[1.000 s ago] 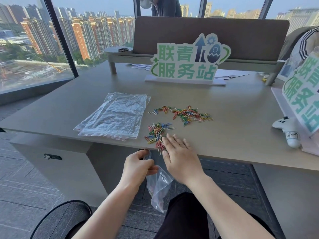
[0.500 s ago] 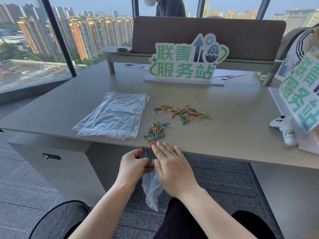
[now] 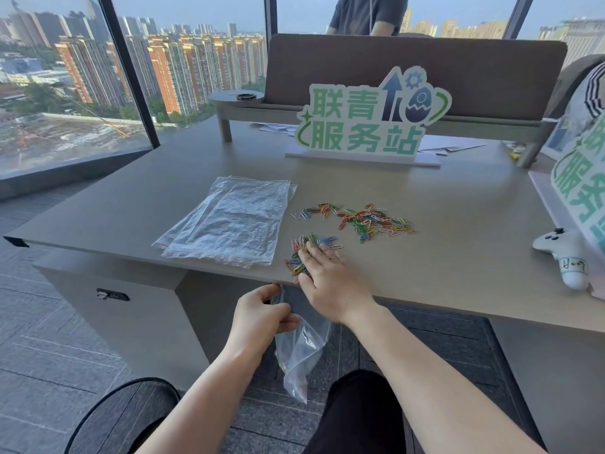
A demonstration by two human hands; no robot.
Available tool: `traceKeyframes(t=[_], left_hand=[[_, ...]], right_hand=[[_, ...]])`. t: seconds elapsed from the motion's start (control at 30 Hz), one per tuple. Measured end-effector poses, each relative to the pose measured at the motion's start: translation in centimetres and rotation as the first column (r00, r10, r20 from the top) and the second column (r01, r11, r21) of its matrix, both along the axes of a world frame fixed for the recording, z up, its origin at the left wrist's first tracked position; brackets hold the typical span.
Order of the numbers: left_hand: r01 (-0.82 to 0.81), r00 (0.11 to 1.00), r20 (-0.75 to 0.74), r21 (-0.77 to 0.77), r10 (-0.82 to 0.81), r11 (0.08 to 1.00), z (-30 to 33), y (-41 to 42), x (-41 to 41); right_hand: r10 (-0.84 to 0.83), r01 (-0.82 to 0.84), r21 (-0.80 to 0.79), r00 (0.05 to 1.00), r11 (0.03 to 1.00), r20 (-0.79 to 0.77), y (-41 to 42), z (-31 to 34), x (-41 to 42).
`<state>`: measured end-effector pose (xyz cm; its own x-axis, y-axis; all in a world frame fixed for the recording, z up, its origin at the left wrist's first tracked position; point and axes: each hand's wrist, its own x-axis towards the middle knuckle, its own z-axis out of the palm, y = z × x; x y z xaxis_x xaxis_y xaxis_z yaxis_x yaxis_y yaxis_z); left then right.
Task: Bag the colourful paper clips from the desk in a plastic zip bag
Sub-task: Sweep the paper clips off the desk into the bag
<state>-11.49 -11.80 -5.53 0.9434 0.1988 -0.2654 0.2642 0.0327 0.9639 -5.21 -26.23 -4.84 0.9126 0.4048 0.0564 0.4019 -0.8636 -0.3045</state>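
Desk (image 3: 458, 257) edge is the line the coming move turns on: we judge that the clips must cross it toward us and drop into the bag mouth held just below. Stack of spare bags (image 3: 229, 224) lies flat to the left of our right fingers, not involved. Far scatter of clips (image 3: 370, 219) runs as a band lying left to right, beyond and to the right of the right fingertips, well apart from them. Zip bag (image 3: 299, 355) hangs below the edge, its long axis vertical; our left hand (image 3: 262, 317) pinches its top against the underside of the edge, fingers curled on the plastic. Right hand (image 3: 324, 276) lies flat on the desk, fingers straight and released, pressing on the near heap. Near heap of clips (image 3: 299, 257) sits under and just left of those fingers, directly above the bag mouth. The right hand is the nearer one to every clip.
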Motion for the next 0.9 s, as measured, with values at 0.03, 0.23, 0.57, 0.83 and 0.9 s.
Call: traceKeyframes(t=[0.03, 0.23, 0.57, 0.83, 0.9], left_hand=[[-0.002, 1.0, 0.001, 0.0, 0.002, 1.0, 0.1, 0.1, 0.0], [-0.019, 1.0, -0.002, 0.004, 0.019, 1.0, 0.1, 0.7, 0.0], [0.005, 1.0, 0.025, -0.008, -0.005, 1.0, 0.4, 0.3, -0.1], [-0.009, 1.0, 0.006, -0.019, 0.009, 1.0, 0.1, 0.7, 0.0], [-0.019, 1.0, -0.019, -0.011, 0.019, 1.0, -0.4, 1.0, 0.2]], right_hand=[[0.005, -0.005, -0.004, 1.0, 1.0, 0.021, 0.0, -0.2, -0.1], [0.047, -0.048, 0.009, 0.995, 0.999, 0.088, 0.1, -0.9, -1.8], [0.083, -0.087, 0.032, 0.989, 0.996, 0.12, 0.5, -1.3, -4.5], [0.044, -0.084, 0.226, 0.983, 0.97, 0.176, 0.4, -0.6, -4.9], [-0.011, -0.026, 0.229, 0.987, 0.973, 0.161, -0.1, -0.4, -3.4]])
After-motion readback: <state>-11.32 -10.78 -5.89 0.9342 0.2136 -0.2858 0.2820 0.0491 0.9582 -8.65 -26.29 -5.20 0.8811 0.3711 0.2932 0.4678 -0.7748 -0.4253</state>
